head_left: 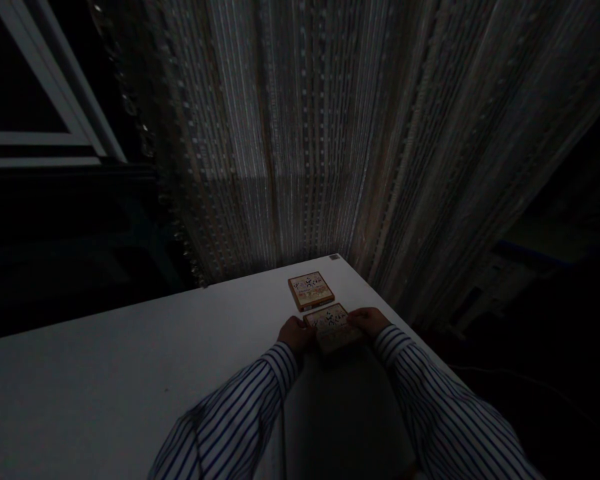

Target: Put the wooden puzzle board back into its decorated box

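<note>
A flat, square box [331, 327] with a brown edge and a pale printed top is held between my two hands, close to the table's surface. My left hand [296, 334] grips its left side, fingers closed on the edge. At its right side, my right hand [369, 321] pinches the upper corner. Just beyond it lies a second flat box [311, 291] of the same look, face up on the white table [200, 340]. The dim light hides the fine print on both.
A curtain of hanging strings [300, 133] drops behind the table's far edge. A small dark square mark [335, 257] sits at the far corner. A pale frame [75, 100] stands at upper left. The table's right edge runs past my right forearm.
</note>
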Tool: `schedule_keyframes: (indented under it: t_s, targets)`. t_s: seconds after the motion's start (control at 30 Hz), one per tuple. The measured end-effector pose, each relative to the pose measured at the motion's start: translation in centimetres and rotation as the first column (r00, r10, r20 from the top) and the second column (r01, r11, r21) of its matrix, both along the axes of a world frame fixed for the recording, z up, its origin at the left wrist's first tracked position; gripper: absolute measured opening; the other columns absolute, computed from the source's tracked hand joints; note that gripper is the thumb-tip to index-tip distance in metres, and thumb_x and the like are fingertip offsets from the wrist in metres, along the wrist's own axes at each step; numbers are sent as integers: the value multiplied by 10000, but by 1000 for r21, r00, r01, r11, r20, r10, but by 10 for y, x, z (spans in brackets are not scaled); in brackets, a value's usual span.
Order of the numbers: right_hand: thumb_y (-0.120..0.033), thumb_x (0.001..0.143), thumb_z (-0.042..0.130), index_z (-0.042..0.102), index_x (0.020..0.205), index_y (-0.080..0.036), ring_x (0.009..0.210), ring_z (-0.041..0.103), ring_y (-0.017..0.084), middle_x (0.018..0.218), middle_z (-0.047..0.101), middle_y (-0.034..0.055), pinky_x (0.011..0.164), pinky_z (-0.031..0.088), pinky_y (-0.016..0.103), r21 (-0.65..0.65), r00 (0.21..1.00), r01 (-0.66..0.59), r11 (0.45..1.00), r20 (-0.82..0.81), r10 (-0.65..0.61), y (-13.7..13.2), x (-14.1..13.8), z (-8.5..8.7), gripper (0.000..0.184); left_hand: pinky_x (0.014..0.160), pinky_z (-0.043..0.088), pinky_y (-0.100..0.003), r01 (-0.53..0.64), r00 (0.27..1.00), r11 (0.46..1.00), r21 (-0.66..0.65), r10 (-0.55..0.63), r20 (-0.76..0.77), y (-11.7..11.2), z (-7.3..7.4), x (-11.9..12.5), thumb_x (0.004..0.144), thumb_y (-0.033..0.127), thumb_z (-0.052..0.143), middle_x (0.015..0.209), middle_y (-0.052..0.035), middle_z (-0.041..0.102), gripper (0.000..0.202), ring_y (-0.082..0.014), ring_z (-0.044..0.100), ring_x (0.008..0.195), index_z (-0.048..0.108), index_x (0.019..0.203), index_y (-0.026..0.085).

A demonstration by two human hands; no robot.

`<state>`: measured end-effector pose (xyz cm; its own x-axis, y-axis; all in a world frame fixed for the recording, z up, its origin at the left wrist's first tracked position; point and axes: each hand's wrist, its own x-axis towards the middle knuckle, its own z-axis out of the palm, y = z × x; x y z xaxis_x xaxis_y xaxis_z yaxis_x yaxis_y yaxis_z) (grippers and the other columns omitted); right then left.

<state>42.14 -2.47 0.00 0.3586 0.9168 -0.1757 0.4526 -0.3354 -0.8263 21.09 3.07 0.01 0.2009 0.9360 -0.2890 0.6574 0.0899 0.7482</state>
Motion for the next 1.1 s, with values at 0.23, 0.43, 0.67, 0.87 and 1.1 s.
schedule_keyframes:
  t_s: [0.23,0.43,0.67,0.87,1.1]
  targets:
    - [-236,623,614,668,743,-116,647,606,166,661,671,41,595,462,240,5,1000,12,1000,24,-12,-3,-5,5,178,657,431,-293,164,985,967,193,-149,-88,-12,15,-4,677,334,539,872,-119,613,260,-209,578,811,504,845,139]
    - [-228,637,607,666,741,-127,620,602,156,637,665,32,556,455,225,-8,997,19,1000,72,-19,-5,-9,10,156,876,343,-405,498,865,721,482,-447,-225,-22,10,-5,568,355,641,1172,-133,446,489,-276,410,1082,508,1000,169]
    - [-272,642,592,652,779,-137,657,598,166,685,658,43,571,434,232,-46,970,20,999,242,-9,-6,-14,15,201,921,303,-409,638,770,611,469,-479,-422,-21,2,-5,589,524,574,1165,-148,426,627,-307,365,1110,493,1077,139]
    - [-310,683,527,635,823,-176,779,576,201,819,641,67,683,411,287,-62,899,-6,998,438,33,-11,-20,18,222,904,319,-409,648,760,612,453,-480,-439,-25,13,-4,594,558,561,1139,-154,443,627,-305,384,1086,508,1061,143]
    - [-292,781,408,432,1189,-169,1087,410,232,1216,459,101,876,330,356,37,725,-242,970,672,155,-18,-35,17,427,897,324,-407,641,766,610,465,-474,-434,-29,18,-3,615,560,536,1115,-160,461,637,-304,402,1061,504,1088,134]
